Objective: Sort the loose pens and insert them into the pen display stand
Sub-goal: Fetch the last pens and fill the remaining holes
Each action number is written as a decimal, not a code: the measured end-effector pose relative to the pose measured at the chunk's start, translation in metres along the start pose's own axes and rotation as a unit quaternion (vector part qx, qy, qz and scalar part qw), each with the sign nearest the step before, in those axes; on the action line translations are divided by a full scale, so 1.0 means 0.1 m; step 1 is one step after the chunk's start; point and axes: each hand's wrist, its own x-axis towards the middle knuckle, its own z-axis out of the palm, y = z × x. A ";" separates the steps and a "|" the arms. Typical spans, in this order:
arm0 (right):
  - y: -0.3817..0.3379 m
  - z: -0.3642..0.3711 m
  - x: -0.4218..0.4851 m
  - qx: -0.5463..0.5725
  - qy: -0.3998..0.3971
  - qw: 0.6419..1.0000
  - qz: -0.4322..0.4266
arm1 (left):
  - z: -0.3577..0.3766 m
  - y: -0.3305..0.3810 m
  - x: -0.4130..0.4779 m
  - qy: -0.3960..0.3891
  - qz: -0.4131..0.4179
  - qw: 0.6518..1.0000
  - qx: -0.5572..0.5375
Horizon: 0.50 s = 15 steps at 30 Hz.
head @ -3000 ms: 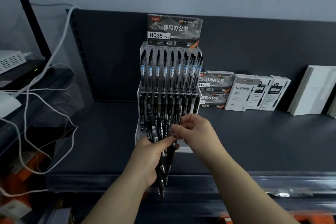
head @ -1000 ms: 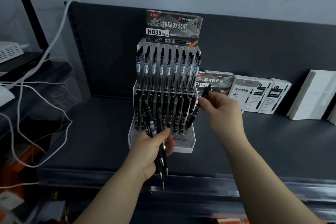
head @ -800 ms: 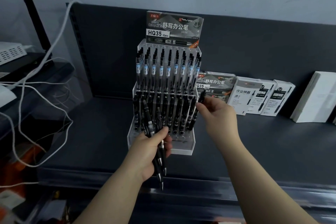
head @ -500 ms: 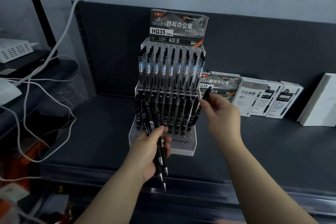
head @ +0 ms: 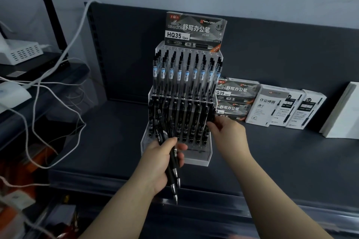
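A clear tiered pen display stand (head: 196, 159) stands on the dark shelf, with an HQ35 box on top. Its upper tier holds blue-labelled pens and its lower tier black pens. In front of the stand's left half, my left hand (head: 157, 163) grips a bundle of black pens (head: 173, 172) with the metal tips pointing down. My right hand (head: 229, 132) is at the right end of the lower tier. Its fingertips pinch a black pen (head: 211, 117) that stands upright among the row there.
Grey HQ35 pen boxes (head: 235, 101) and white pen boxes (head: 272, 106) line the back right, then a white stack (head: 343, 112). White cables (head: 38, 87) and a white device (head: 21, 52) crowd the left side. The shelf's front lip (head: 213, 196) runs below my hands.
My right hand took one pen from the bundle, carried it to the stand's right end and lowered it from a tilt to upright in the lower row. My left hand kept holding the bundle.
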 end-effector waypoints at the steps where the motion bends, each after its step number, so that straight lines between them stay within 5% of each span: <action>1: 0.01 0.00 0.00 -0.003 0.001 1.000 0.001 | -0.01 0.01 -0.01 0.000 0.000 1.000 -0.002; 10: -0.24 -0.10 -0.26 0.106 0.083 0.991 -0.019 | -0.15 0.07 -0.09 -0.018 0.001 1.000 -0.014; 15: -0.63 0.15 -0.48 0.176 -0.130 0.976 0.003 | -0.26 0.10 -0.16 -0.038 0.011 0.999 0.002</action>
